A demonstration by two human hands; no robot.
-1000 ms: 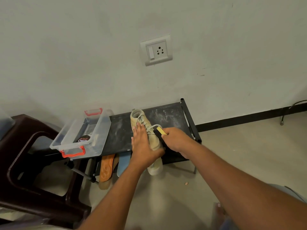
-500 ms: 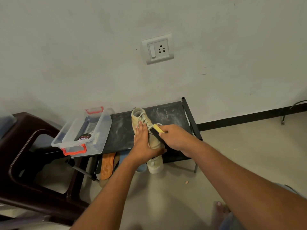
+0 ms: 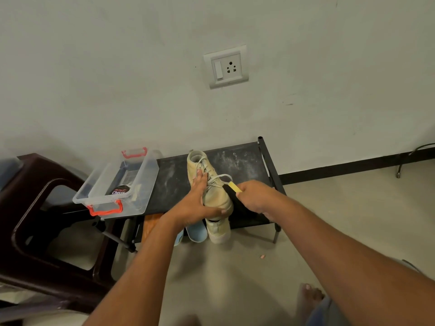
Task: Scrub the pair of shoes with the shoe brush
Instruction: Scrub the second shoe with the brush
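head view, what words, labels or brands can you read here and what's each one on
"Cherry": on the round black tin inside the clear plastic box.
A smaller red line above it on the same tin: too blurred to read.
No readable text on the shoe, shoe brush or wall socket.

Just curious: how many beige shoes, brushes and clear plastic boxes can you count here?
Beige shoes: 2, one gripped by the left hand on the rack, one below it.
Brushes: 1, in the right hand.
Clear boxes: 1.
Total: 4.
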